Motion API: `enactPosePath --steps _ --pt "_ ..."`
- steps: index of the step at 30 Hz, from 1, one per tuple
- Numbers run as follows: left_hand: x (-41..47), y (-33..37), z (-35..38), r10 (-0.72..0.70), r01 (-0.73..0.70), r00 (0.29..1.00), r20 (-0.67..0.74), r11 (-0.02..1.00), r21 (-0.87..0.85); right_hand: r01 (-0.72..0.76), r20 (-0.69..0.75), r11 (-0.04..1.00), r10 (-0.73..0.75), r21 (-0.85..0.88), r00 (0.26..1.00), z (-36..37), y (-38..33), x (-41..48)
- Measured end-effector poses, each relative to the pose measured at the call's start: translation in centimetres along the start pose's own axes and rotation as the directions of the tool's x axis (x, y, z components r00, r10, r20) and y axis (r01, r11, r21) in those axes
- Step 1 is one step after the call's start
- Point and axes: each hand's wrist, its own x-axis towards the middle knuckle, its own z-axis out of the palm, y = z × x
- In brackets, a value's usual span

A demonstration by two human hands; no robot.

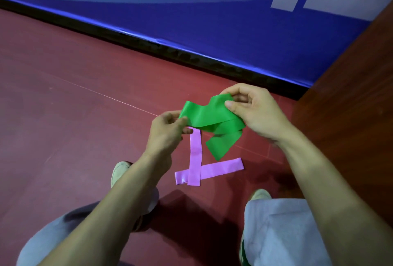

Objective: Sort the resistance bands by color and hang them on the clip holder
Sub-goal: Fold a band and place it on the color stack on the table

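The person is crouching over the red floor [63, 95], working a green band [212, 116] between both hands just above it. The left hand [168, 131] is pinching the band's left end, its fingers [187, 130] curling round the edge. The right hand [257, 112] is gripping the right end between thumb and forefinger, while a loose tail is hanging down below it. Whether this is one folded loop or several green bands is not clear.

Two purple bands are lying crossed on the floor directly beneath the hands: one purple band [195, 159] is running away from the person, and the other purple band [221, 169] is lying across its near end. Both are sitting well short of the floor's far edge, where the blue banner [191, 31] is standing. A wooden panel [350, 95] is closing off the floor's right side. No clip holder is showing.

The band is looking thin, light and limp, creasing and drooping wherever it is unsupported, and its glossy skin is probably rather slick. It is likely handling best when pinched flat near an end or at a fold, with the layers squared up so a clip can bite through all of them.
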Motion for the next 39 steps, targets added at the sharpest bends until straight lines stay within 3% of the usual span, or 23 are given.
enactPosePath --steps 4,7,14,16,20,28,39 --pt "0.0 0.8 -0.3 0.19 -0.188 0.979 -0.076 0.981 0.037 -0.101 -0.106 0.991 0.092 -0.082 0.99 -0.1 0.9 0.2" --pt "0.0 1.4 -0.6 0.306 -0.301 0.95 -0.064 0.95 0.08 -0.116 -0.137 0.951 0.079 -0.285 0.987 0.0 1.7 0.3" --pt "-0.2 2.1 -1.5 0.526 -0.529 0.845 0.101 0.789 0.312 -0.055 0.089 0.722 0.16 -0.689 0.983 0.7 2.3 -0.3" --pt "-0.5 2.1 -1.7 0.548 -0.56 0.821 0.159 0.721 0.409 -0.019 0.06 0.753 0.078 -0.658 0.995 1.0 1.8 -0.3" --pt "-0.7 1.8 -2.2 0.572 -0.621 0.776 0.266 0.617 0.483 0.121 0.008 0.897 -0.13 -0.424 0.992 2.0 0.3 -0.2" --pt "-1.5 2.0 -2.9 0.602 -0.696 0.71 0.364 0.526 0.488 0.1 0.023 0.903 -0.099 -0.419 0.995 3.3 0.5 0.2" --pt "-0.8 1.5 -3.5 0.583 -0.674 0.726 0.364 0.499 0.544 0.19 0.06 0.885 -0.182 -0.425 0.981 3.3 0.2 0.3"
